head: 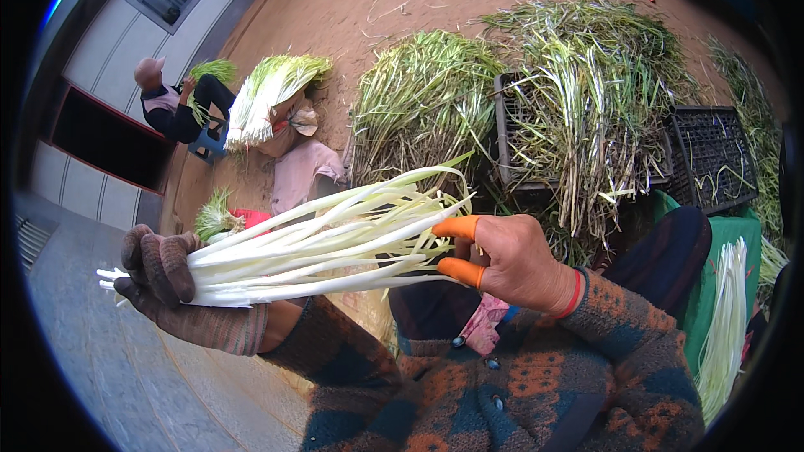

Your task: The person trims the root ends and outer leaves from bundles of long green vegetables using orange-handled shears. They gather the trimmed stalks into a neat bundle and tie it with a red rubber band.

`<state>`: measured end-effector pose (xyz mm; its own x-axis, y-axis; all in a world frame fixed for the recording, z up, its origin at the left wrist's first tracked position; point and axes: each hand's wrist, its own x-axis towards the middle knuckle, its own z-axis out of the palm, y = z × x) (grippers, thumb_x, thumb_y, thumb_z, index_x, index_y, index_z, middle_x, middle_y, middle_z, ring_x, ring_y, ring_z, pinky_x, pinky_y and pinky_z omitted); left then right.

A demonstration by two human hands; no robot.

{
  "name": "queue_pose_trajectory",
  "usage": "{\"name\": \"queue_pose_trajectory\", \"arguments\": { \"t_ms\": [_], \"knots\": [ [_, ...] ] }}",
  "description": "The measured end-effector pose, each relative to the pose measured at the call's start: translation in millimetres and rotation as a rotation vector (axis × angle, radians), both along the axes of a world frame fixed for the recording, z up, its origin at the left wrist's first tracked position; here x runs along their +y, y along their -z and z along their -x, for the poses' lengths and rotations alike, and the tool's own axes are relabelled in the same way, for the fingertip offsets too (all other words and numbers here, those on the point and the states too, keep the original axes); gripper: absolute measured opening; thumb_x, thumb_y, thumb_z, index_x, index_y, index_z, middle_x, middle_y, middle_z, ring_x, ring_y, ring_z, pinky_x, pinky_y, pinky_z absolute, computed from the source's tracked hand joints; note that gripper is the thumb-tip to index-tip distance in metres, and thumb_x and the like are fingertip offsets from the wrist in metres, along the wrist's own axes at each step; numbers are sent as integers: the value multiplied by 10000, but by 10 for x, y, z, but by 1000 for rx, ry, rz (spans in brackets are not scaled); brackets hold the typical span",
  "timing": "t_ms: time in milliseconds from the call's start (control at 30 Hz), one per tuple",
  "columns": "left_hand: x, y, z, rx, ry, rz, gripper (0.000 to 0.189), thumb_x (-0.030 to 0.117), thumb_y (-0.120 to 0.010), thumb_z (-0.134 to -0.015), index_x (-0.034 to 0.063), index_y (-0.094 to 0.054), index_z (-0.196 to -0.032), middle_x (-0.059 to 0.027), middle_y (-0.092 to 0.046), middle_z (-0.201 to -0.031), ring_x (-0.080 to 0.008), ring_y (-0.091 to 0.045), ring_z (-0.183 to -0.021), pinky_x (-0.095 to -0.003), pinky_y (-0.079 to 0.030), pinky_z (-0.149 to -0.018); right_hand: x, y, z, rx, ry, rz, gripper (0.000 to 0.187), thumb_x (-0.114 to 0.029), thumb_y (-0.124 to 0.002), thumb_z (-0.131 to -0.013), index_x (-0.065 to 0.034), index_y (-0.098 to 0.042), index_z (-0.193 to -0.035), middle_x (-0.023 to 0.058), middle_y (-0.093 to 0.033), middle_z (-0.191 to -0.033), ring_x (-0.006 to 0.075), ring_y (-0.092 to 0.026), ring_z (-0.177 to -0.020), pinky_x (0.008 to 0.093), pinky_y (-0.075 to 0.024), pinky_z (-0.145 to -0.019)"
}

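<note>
My left hand, in a dirty knitted glove, is closed around the white stem end of a bunch of pale garlic chives or similar long-leaved stalks. The bunch lies roughly level, its yellow-green leaf ends pointing right. At those leaf ends is my right hand, with orange finger covers on the thumb and a finger. Its fingertips meet the outer leaves; whether they pinch a leaf cannot be told. Below the bunch, a small trimmed bundle lies beside something red.
Heaps of untrimmed stalks lie ahead, some on a black plastic crate. Another crate leans at right, near a green cloth and a pale bundle. At upper left, a person sits near a stacked pile.
</note>
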<state>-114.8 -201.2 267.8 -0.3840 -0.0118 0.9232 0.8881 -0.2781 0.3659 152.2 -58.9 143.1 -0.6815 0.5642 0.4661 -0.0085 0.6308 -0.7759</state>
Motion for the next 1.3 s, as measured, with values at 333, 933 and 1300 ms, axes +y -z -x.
{"name": "queue_pose_trajectory", "arguments": {
  "t_ms": [333, 933, 1300],
  "knots": [
    [161, 119, -263, -211, 22, -173, 260, 160, -449, -1070, -78, -514, -1153, -98, -628, -1039, -32, -599, -695, -119, -535, -664, -43, 79, 80, 138, 25, -97, 299, -147, -828, -755, -83, -665, -997, 72, -685, -858, 256, -684, -737, 349, -550, -630],
    [136, 54, -289, -449, 523, -309, 232, 144, -402, -1058, -44, -514, -981, -8, -364, -620, -48, -314, -467, -176, -335, -436, 15, 205, 95, 47, -240, 261, 154, -99, -756, -822, -48, -682, -947, 126, -693, -824, 291, -691, -757, 372, -537, -663],
    [54, 49, -136, -483, 1008, -397, 264, 223, -461, -1060, -18, -526, -976, 22, -367, -546, -48, -323, -434, -175, -374, -435, 58, 285, 68, -81, -68, 219, 167, -115, -753, -834, -44, -678, -964, 128, -681, -794, 279, -683, -674, 356, -531, -611]
  ]
}}
